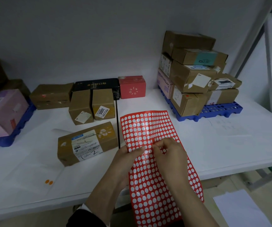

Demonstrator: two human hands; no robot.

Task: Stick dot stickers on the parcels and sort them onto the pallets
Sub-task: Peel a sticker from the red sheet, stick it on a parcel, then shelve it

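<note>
A red dot sticker sheet (148,128), mostly peeled so white circles show, is held over the table's front edge. My left hand (127,161) grips its left edge near the middle. My right hand (169,154) pinches at the sheet's middle with thumb and fingertip; whether a dot is lifted cannot be seen. A brown parcel with a white label (86,143) lies just left of the sheet. Behind it stand two upright brown parcels (92,105), a long brown parcel (51,95), a black box (97,84) and a red box (132,86).
A blue pallet (222,110) at the back right carries a stack of brown parcels (192,68). Another blue pallet (12,133) at the left edge holds pink parcels (2,108). Two orange dots (49,182) sit on a clear sheet near the front left. White paper (240,208) lies on the floor.
</note>
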